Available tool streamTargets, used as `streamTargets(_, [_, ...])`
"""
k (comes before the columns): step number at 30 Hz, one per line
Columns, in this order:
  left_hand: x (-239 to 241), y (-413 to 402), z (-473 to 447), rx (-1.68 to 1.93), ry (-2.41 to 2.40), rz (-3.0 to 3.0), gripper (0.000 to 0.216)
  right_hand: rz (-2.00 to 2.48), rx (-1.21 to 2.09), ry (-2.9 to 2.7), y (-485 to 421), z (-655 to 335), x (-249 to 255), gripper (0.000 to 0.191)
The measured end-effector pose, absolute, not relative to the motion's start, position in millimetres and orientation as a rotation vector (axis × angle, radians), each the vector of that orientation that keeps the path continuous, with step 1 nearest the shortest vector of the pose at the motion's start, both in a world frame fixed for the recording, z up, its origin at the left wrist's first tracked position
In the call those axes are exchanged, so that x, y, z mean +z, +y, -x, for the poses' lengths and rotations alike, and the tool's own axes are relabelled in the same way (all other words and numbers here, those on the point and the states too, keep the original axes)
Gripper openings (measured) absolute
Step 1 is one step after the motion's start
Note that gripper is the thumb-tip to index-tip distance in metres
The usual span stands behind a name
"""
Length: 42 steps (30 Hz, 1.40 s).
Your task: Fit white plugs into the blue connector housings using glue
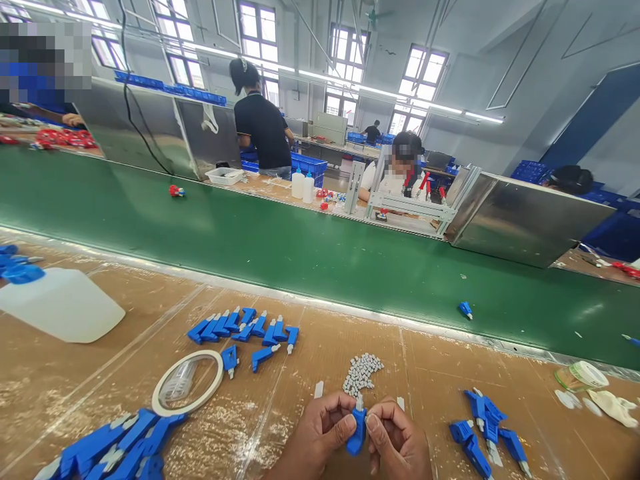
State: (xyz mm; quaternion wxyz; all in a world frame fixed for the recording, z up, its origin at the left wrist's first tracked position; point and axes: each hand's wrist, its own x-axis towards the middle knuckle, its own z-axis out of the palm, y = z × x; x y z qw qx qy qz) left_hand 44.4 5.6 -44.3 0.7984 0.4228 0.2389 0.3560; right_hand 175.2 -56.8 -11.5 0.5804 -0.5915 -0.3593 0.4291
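Observation:
Both of my hands meet at the bottom middle of the view and pinch one small blue plastic part [357, 431] that has a white tip. My left hand [320, 430] grips it from the left with thumb and fingers closed. My right hand [397, 437] holds it from the right the same way. Just above the hands lies a heap of several small grey-white caps [361, 373]. A row of blue parts [245, 328] lies to the upper left, another pile of blue parts [115, 450] sits at the bottom left, and more blue parts [487, 433] lie to the right.
A roll of clear tape [188, 383] and a white plastic bottle [63, 303] lie on the brown worktop at left. A green conveyor belt [300, 247] runs behind, with a stray blue part [465, 309] on it. Other people work at benches beyond it.

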Motion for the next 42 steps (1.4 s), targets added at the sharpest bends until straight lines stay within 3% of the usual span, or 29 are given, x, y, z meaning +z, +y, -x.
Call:
streamTargets(7, [-36.3, 5.3, -37.6, 0.764, 0.515, -1.067, 0.048, 1.369, 1.035, -0.804, -57.5, -178.8, -16.6, 0.048])
streamTargets(19, [-18.5, 1.2, -34.2, 0.753, 0.43, -0.963, 0.044, 1.013, 1.537, -0.438, -47.7, -188.7, -32.4, 0.04])
streamTargets(30, [-17.0, 3.0, -33.2, 0.723, 0.381, -0.924, 0.043, 1.033, 1.582, -0.321, -58.5, -188.9, -29.2, 0.034])
streamTargets(42, [-27.6, 2.3, -38.5, 0.734, 0.299, -0.939, 0.042, 1.082, 1.522, -0.301, -61.2, -181.5, -29.3, 0.043])
